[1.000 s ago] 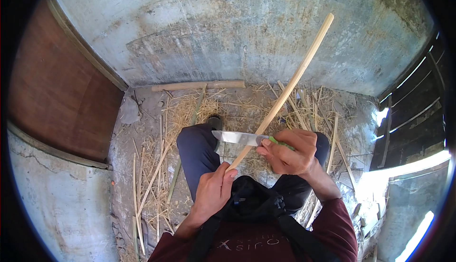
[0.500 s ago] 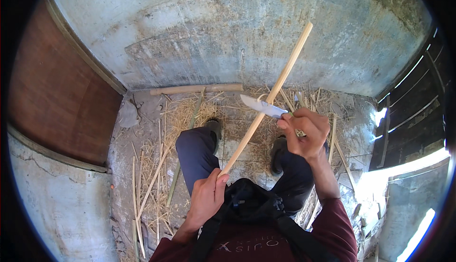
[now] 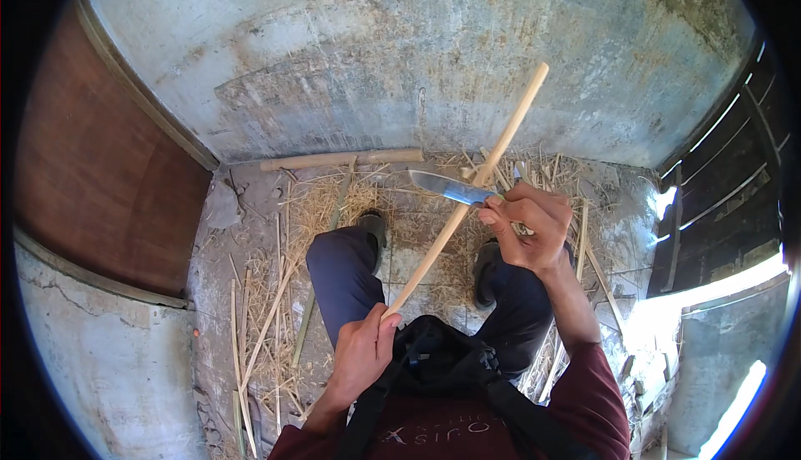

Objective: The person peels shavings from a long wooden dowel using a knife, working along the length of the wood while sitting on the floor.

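Note:
My left hand (image 3: 365, 351) is closed round the lower end of a long pale wooden stick (image 3: 435, 247), which slants up and away to the right. My right hand (image 3: 531, 228) grips a knife (image 3: 446, 186) by its handle, mostly hidden in the fingers. The blade points left and lies across the stick about midway along it. A small pale curl of shaving (image 3: 469, 173) shows by the blade. The stick's far end stands free in front of the wall.
Straw-like shavings (image 3: 321, 201) and several thin strips (image 3: 267, 326) litter the floor round my feet. A thick pole (image 3: 342, 160) lies along the foot of the stained wall (image 3: 334, 68). A brown panel (image 3: 108, 160) stands at left, dark slats (image 3: 726, 185) at right.
The stick's far end has dipped slightly. The blade has shifted a little left and its face has tilted, now looking darker. The shaving beside it has changed shape. My left hand keeps its grip.

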Available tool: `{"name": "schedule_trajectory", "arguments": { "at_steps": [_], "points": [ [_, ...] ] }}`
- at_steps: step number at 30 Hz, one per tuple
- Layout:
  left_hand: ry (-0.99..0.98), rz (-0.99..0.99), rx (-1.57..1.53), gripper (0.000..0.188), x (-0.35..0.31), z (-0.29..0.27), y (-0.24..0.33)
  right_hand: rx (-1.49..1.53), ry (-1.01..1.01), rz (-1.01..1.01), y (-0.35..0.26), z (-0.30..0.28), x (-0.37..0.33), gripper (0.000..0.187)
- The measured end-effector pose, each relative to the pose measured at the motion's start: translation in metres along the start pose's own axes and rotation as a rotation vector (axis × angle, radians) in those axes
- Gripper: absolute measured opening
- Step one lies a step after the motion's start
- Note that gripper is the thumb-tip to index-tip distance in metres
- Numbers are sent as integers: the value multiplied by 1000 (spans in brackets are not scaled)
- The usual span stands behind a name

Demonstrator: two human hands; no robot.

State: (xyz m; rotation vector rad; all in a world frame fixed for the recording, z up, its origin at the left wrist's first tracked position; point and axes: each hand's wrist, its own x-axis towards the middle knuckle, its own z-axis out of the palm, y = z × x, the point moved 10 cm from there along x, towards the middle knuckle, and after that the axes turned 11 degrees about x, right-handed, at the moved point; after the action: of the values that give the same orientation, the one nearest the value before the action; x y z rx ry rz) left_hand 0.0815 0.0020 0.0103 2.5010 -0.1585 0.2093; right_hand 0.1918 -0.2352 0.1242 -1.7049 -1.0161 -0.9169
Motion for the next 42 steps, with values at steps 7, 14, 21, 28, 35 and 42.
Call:
{"name": "schedule_trajectory", "arguments": {
  "at_steps": [7,14,21,28,35,42],
  "points": [
    [-26,3,-16,26,-1,-1,3,-31,-25,-67,-1,-8,13,18],
    [-40,-12,7,26,-7,-5,0,-68,24,-74,5,-22,20,16],
    [-41,-65,-12,31,-10,-4,-7,-111,66,-73,22,-36,22,17],
    [-85,-115,29,33,-13,-2,-14,-144,119,-2,50,-49,18,18],
    [-54,-78,50,29,-13,0,-11,-104,55,9,45,-33,23,16],
    [-59,-54,61,28,-15,3,-13,-108,15,-40,53,-33,34,18]
  ]
}}
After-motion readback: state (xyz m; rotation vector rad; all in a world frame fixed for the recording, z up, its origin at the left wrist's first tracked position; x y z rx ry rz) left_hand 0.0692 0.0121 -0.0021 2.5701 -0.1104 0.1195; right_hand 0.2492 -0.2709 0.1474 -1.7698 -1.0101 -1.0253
